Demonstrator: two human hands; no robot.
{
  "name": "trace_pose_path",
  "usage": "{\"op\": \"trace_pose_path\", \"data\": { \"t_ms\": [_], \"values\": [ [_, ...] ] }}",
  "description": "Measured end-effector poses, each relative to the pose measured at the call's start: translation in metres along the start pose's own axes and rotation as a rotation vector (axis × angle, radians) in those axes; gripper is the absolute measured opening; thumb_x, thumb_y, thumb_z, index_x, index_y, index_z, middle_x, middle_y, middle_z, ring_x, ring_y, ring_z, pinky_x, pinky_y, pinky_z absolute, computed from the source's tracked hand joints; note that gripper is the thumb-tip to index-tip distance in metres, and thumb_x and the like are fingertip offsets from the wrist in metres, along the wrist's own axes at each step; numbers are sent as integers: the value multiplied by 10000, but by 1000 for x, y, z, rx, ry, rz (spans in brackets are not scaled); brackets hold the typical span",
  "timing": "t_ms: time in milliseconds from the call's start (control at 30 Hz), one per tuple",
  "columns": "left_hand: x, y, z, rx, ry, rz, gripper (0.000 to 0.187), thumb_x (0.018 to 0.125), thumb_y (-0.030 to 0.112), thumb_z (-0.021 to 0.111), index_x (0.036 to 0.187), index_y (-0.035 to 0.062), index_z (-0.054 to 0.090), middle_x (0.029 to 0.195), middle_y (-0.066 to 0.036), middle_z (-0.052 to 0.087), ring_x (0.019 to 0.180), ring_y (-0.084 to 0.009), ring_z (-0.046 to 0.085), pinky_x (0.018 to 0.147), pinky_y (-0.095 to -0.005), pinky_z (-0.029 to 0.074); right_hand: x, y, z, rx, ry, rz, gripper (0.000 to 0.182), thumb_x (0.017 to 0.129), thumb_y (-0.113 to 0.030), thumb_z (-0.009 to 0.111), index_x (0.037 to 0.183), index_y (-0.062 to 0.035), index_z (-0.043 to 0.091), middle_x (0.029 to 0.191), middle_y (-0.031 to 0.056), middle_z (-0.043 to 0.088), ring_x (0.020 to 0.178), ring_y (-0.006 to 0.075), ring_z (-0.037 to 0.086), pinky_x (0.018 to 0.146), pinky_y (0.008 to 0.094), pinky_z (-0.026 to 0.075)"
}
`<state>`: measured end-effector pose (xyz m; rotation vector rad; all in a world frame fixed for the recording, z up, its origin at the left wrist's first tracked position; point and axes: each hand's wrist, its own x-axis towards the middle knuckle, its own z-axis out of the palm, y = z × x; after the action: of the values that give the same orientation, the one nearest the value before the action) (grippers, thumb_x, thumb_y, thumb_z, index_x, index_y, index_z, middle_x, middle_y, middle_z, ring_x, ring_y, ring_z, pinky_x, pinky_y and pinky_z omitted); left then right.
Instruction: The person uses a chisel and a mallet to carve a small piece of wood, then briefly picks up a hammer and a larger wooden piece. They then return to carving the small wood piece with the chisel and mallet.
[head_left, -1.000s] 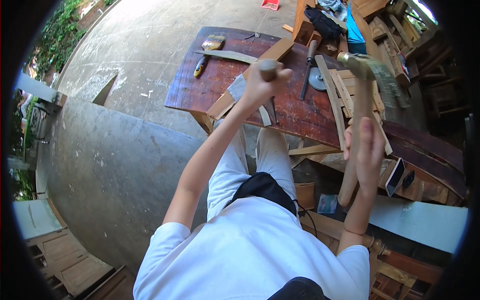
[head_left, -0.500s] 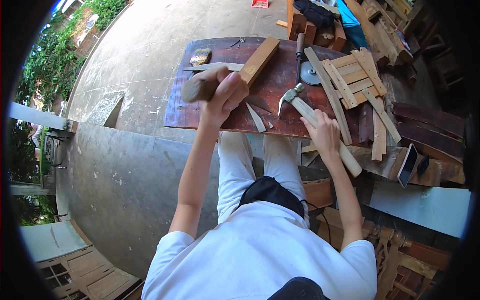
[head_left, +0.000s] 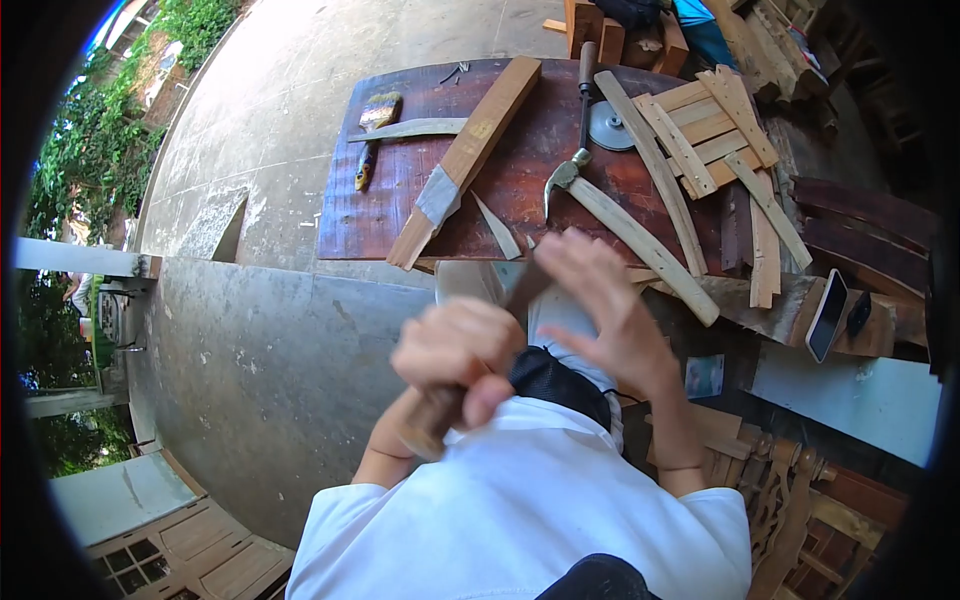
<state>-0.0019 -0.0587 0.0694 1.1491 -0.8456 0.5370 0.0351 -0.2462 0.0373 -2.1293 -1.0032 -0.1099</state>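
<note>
My left hand (head_left: 460, 345) is closed around the wooden handle of a chisel (head_left: 435, 415), held over my lap. Its dark blade (head_left: 528, 288), smeared by motion, points up and away toward the table. Beside the blade tip is my right hand (head_left: 600, 305), fingers stretched out and nothing held. Beyond the hands, a claw hammer (head_left: 630, 230) rests on the table, its pale handle jutting past the front edge. A long wooden bar (head_left: 480, 130) with a pale grey patch lies at an angle, one end over the edge.
On the dark red table (head_left: 345, 215) are a paintbrush (head_left: 375, 125), a thin curved strip (head_left: 415, 128), a grey disc (head_left: 610, 125), a long-handled tool (head_left: 586, 75) and slatted wood pieces (head_left: 700, 125). A phone (head_left: 826, 315) stands at right, near wood scraps.
My right hand has let go of the hammer and moved left, opening. My left hand has brought the chisel back from above the bar toward my body, uncovering the bar and paintbrush.
</note>
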Motion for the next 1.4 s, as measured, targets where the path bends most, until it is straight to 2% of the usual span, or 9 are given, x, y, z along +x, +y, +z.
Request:
{"op": "trace_pose_path", "data": {
  "t_ms": [100, 200, 267, 333, 433, 767, 967, 1100, 1400],
  "values": [
    [-19, -9, 40, -140, -55, 76, 325, 876, 3, 530, 557, 10, 468, 446, -43, 439, 330, -181, 394, 362, -336, 387, -21, -13, 27, 147, 99, -91, 569, 754, -116, 712, 1291, -68, 530, 1160, 140, 617, 1084, 288, 603, 1006, 446, 420],
    [-29, -1, 41, -108, -218, -346, 291, 824, 177, 757, 758, -7, 542, 669, -87, 574, 608, -238, 576, 589, -375, 490, -53, -7, 40, 306, -16, 130, 452, 762, -31, 675, 1204, -52, 582, 937, 124, 672, 875, 275, 669, 849, 376, 509],
    [-58, -41, 39, -230, -79, -156, 772, 636, 501, 862, 1091, -24, 526, 975, -142, 587, 873, -280, 591, 817, -448, 465, -70, -3, 41, 353, 64, 256, 408, 770, 3, 654, 1172, -43, 595, 892, 125, 676, 843, 279, 679, 800, 360, 519],
    [-51, -30, 15, 188, 40, -462, 901, 649, 581, 817, 1212, -41, 489, 1199, -151, 500, 1166, -281, 481, 1013, -444, 357, -78, 3, 32, 401, 144, 376, 369, 778, 37, 633, 1140, -35, 608, 847, 125, 681, 811, 282, 689, 752, 343, 530],
    [-77, -79, -34, 678, 394, -876, 723, 759, 388, 790, 1241, -51, 478, 931, -107, 617, 844, -192, 621, 748, -306, 483, -91, 11, 13, 361, 180, 528, 337, 796, 90, 584, 1107, -34, 618, 923, 146, 686, 893, 297, 692, 771, 352, 531],
    [-75, -126, -65, 1232, 48, -955, 747, 772, 333, 784, 1279, -76, 420, 632, -95, 580, 577, -203, 597, 545, -313, 468, -88, 9, 8, 167, 243, 364, 166, 925, -57, 571, 1084, -40, 616, 865, 158, 675, 800, 307, 688, 658, 358, 515],
    [-72, -60, -75, 273, 84, -1163, 602, 882, 151, 661, 1394, -19, 392, 803, 25, 569, 676, -48, 538, 616, -236, 467, -87, 7, 25, 344, 214, 335, 199, 890, 13, 561, 1080, -18, 609, 854, 172, 671, 802, 306, 693, 658, 357, 513],
    [-85, -19, -75, -78, 301, -1149, 483, 902, 146, 644, 1326, -24, 489, 982, -10, 601, 824, -88, 579, 703, -271, 481, -78, 14, 33, 245, 84, 531, 169, 840, 18, 595, 1009, 14, 599, 781, 186, 659, 757, 299, 698, 637, 334, 494],
    [-87, 31, -52, 12, 449, -943, 350, 880, 114, 682, 1181, -34, 583, 1013, -97, 648, 830, -150, 640, 683, -269, 488, -27, 25, 65, 205, -7, 696, 279, 836, -64, 660, 1101, -46, 574, 815, 188, 667, 738, 266, 678, 654, 355, 483]
  ]
}}
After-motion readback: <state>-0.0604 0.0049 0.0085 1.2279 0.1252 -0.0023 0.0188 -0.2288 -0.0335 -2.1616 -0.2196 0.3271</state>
